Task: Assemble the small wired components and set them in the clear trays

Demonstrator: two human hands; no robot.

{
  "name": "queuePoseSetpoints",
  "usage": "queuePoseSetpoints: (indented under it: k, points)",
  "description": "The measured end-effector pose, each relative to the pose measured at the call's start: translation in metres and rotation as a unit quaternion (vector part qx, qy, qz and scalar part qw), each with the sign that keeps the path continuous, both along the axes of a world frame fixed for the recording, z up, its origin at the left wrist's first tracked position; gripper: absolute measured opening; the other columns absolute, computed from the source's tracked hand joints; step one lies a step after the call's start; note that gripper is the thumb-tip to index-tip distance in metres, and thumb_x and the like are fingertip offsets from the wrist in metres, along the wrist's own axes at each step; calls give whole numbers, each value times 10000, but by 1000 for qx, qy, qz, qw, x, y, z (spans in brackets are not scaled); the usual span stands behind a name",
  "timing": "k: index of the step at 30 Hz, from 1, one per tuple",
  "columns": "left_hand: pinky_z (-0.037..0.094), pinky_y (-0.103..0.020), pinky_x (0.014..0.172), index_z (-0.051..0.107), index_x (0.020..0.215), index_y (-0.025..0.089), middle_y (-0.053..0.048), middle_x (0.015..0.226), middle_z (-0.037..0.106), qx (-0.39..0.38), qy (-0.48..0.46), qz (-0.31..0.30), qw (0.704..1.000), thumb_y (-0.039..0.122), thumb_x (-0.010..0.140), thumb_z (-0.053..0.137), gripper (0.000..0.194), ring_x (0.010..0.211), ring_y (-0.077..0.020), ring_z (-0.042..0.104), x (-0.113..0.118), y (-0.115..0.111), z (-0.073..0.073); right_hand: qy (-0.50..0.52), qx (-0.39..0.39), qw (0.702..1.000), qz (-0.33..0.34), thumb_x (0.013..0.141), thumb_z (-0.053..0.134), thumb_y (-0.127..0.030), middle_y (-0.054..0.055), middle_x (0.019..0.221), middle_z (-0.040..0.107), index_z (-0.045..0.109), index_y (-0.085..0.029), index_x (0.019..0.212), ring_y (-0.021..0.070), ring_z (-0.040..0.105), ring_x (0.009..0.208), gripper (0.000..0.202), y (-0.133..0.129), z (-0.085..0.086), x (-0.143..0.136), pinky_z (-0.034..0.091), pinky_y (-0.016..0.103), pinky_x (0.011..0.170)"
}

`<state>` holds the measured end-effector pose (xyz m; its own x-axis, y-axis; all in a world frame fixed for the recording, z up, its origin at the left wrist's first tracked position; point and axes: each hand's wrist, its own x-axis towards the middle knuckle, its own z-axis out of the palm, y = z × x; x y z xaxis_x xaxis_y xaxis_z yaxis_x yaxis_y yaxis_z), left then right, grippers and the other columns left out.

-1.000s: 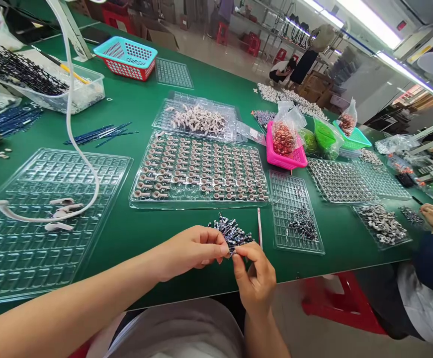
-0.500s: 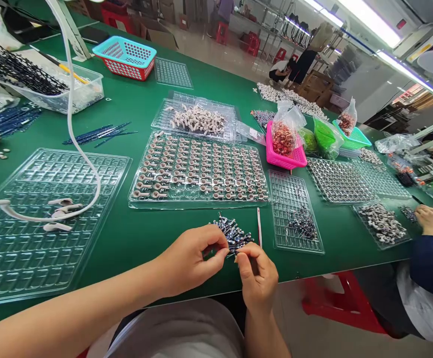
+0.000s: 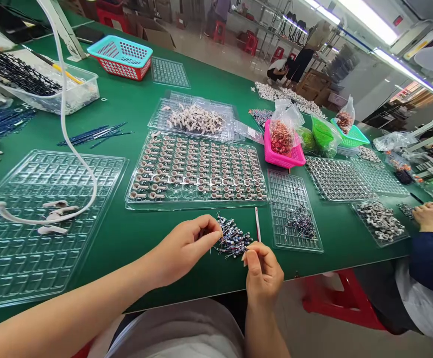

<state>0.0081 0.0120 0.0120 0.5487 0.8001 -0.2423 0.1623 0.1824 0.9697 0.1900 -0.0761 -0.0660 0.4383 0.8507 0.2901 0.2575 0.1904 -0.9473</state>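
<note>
A pile of small dark wired parts [image 3: 233,237] lies on the green table between my hands. At the pile's left edge is my left hand [image 3: 186,246], its thumb and forefinger pinched together; what they hold, if anything, is too small to name. My right hand [image 3: 264,271] is at the pile's lower right edge, fingers curled and closed, their tips on something too small to make out. Behind the pile sits a clear tray [image 3: 197,200] with rows of white earphone-like shells. A thin white and red tool [image 3: 257,223] lies just right of the pile.
A clear tray [image 3: 298,243] with dark parts stands at the right, a pink basket [image 3: 285,160] behind it. On the left, a white cable [image 3: 95,184] arches over another tray [image 3: 52,258]. A co-worker's hands [image 3: 430,218] are at the far right.
My hands have moved apart: the left one up and leftward, the right one slightly to the right. More of the pile shows between them. The view has shifted slightly.
</note>
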Motion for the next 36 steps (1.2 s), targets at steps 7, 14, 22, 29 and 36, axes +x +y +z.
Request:
queuePoseSetpoints:
  k: [7, 14, 22, 29, 36]
  points:
    - [463, -253, 719, 689, 892, 135, -34, 873, 600, -268, -185, 99, 940, 93, 630, 566, 293, 742, -128, 514, 1, 4, 1, 7, 22, 1000, 1, 909, 622, -286, -5, 695, 602, 660, -176, 853, 115, 569, 603, 129, 1, 0, -1, 463, 234, 544]
    - [501, -342, 972, 698, 913, 156, -50, 981, 674, -273, -209, 70, 936, 248, 789, 731, 158, 973, -192, 643, 6, -2, -6, 5, 51, 984, 170, 980, 525, -237, 72, 1034, 705, 628, -238, 1044, 172, 708, 817, 121, -2, 9, -1, 587, 295, 628]
    - [490, -339, 949, 711, 1014, 167, -57, 1020, 735, -120, -81, -8, 989, 345, 843, 656, 253, 998, -216, 653, 8, -4, -11, -17, 67, 966, 250, 995, 510, -219, 90, 1213, 693, 600, -272, 1136, 228, 682, 1109, 175, -1, 14, 0, 617, 434, 862]
    - [510, -304, 858, 723, 1021, 175, -45, 971, 757, -111, -26, -102, 988, 380, 856, 614, 285, 942, -210, 673, 4, 0, -5, -19, 68, 969, 236, 995, 511, -266, 92, 1090, 717, 601, -257, 1077, 233, 697, 1044, 122, -3, 12, 1, 625, 405, 790]
    - [501, -324, 890, 679, 969, 172, -30, 916, 717, -89, -36, -46, 994, 320, 822, 664, 209, 931, -207, 662, 5, -4, -10, -12, 80, 993, 89, 991, 508, -246, 31, 890, 647, 602, -241, 1023, 150, 649, 749, 99, -1, 9, -2, 568, 320, 673]
